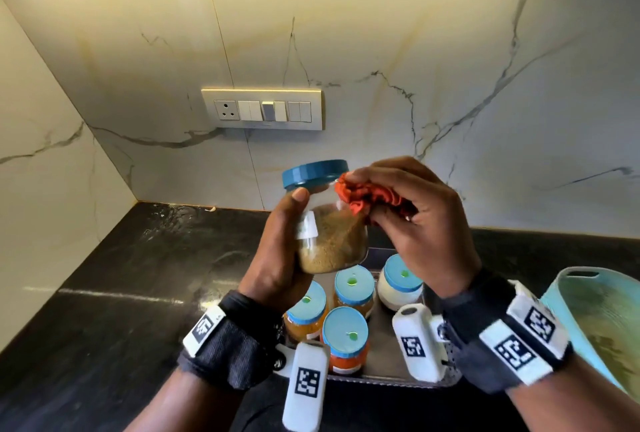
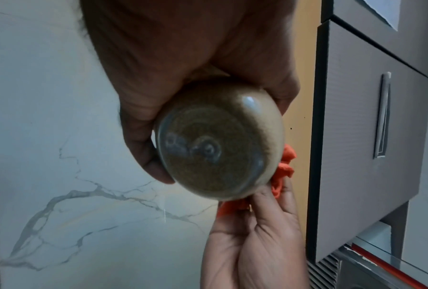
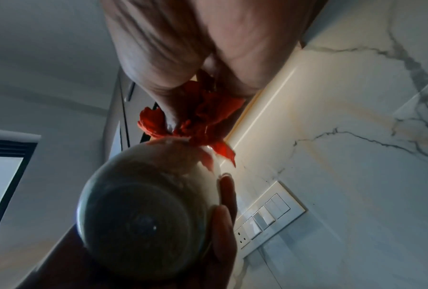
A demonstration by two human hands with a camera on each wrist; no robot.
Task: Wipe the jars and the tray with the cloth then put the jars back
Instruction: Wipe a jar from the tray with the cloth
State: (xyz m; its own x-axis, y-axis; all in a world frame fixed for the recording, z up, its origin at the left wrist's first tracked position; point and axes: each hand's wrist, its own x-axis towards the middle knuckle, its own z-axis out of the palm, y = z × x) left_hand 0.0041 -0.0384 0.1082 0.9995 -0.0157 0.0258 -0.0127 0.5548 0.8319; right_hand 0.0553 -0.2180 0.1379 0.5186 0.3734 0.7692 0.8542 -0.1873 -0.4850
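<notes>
My left hand (image 1: 284, 258) grips a clear jar (image 1: 330, 241) of brown powder with a blue lid (image 1: 315, 172), held up above the tray. My right hand (image 1: 412, 224) bunches an orange-red cloth (image 1: 367, 198) and presses it against the jar's upper right side, just under the lid. The left wrist view shows the jar's round base (image 2: 215, 148) with the cloth (image 2: 284, 168) behind it. In the right wrist view the cloth (image 3: 200, 117) lies on the jar (image 3: 148, 211). Several light-blue-lidded jars (image 1: 344, 329) stand on the grey tray (image 1: 384, 376) below my hands.
A dark stone counter (image 1: 121, 276) runs into the corner of marble walls. A switch plate (image 1: 263, 109) sits on the back wall. A light-blue basin (image 1: 599, 321) stands at the right edge, next to the tray. Cabinets hang overhead.
</notes>
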